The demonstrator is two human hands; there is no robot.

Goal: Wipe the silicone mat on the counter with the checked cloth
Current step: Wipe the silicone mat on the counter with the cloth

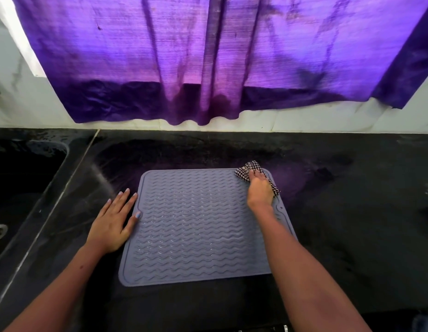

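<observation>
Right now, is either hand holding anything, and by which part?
The right hand grips the bunched checked cloth around its middle, at the mat's far right corner. The left hand holds nothing; it rests flat at the mat's left edge.

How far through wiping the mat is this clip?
Done: the silicone mat lies flat on the counter, steadied at its left edge by the left hand. In hand: the right hand presses the checked cloth on the far right corner. Left: likely the rest; no wiped streaks tell otherwise.

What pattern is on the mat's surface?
Raised wavy lines in rows across the grey-blue mat, clearest in the head view.
</observation>
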